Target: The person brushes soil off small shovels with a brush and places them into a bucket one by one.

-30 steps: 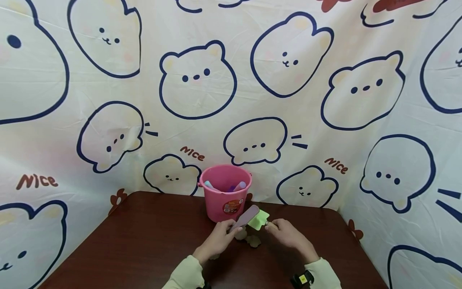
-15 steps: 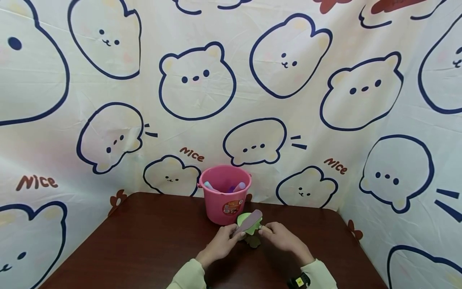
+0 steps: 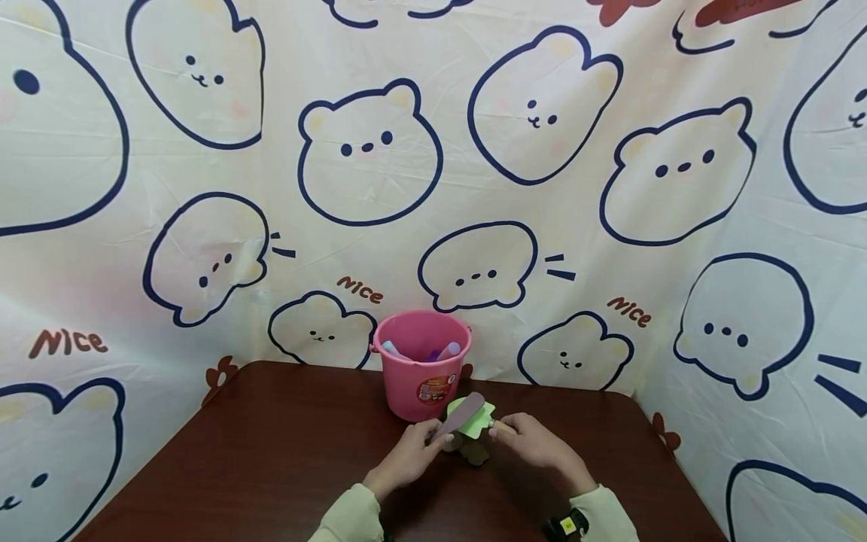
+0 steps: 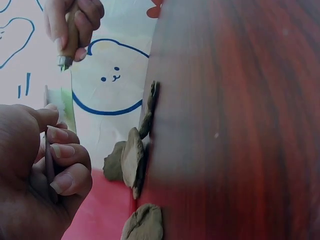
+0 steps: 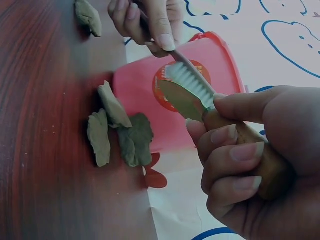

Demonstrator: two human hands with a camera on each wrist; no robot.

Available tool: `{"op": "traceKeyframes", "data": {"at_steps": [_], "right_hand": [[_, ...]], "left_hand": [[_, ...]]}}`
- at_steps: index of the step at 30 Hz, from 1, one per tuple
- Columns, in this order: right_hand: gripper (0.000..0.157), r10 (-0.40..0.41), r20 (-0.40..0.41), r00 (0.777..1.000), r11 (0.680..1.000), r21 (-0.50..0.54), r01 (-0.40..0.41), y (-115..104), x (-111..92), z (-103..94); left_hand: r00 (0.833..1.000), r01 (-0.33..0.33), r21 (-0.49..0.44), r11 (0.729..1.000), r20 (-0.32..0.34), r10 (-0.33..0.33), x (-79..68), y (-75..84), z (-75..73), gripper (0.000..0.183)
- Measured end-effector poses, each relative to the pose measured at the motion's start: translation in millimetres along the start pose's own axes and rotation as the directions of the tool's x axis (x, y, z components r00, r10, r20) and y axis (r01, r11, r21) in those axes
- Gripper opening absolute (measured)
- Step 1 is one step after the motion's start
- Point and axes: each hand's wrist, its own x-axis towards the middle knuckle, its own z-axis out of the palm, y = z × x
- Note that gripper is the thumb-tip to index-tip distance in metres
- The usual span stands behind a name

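In the head view my left hand (image 3: 409, 455) grips a mauve brush (image 3: 466, 412) by its handle, in front of the pink bucket. My right hand (image 3: 538, 444) holds the wooden handle (image 5: 250, 150) of a small shovel with a light green blade (image 3: 482, 423). From above, the brush overlaps the blade. White bristles (image 5: 192, 82) face the blade (image 5: 180, 100) at close range in the right wrist view. Several flat grey-brown, clay-like lumps (image 5: 135, 140) lie on the table below the hands; the hands and tools partly hide them in the head view.
The pink bucket (image 3: 420, 388) stands just behind the hands, with pastel-coloured items (image 3: 449, 351) inside. A dark red-brown table (image 3: 305, 436) spreads around it. Behind hangs a pale cloth (image 3: 366, 263) with cartoon animals. Another lump (image 5: 89, 17) lies apart from the cluster.
The green blade has moved left from beside the brush to beneath it, then slightly back right during the last half second. The brush dipped a little and rose again; both hands keep their grips.
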Motion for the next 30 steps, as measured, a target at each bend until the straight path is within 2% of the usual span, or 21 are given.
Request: {"op": "traceKeyframes", "data": {"at_steps": [8,19,25,30], "right_hand": [[0.040,-0.007,0.001,1.000,1.000,0.008,0.007,0.0,-3.1,-7.1],[0.037,-0.005,-0.006,1.000,1.000,0.015,0.005,0.1,-7.1,-17.1],[0.032,0.001,0.005,1.000,1.000,0.030,-0.001,-1.2,-9.9,-20.1],[0.031,0.008,0.008,1.000,0.999,0.037,-0.008,-0.4,-10.5,-20.8]], "left_hand": [[1.000,-0.015,0.008,1.000,0.003,0.015,0.4,-8.5,-7.1,0.031],[1.000,-0.013,0.031,0.999,-0.014,0.013,-0.9,-19.1,-20.0,0.029],[0.999,-0.030,0.035,0.999,-0.035,0.031,-2.6,-21.1,-24.2,0.030],[0.998,-0.015,0.055,0.998,-0.054,0.018,-3.3,-21.3,-24.9,0.029]]}}
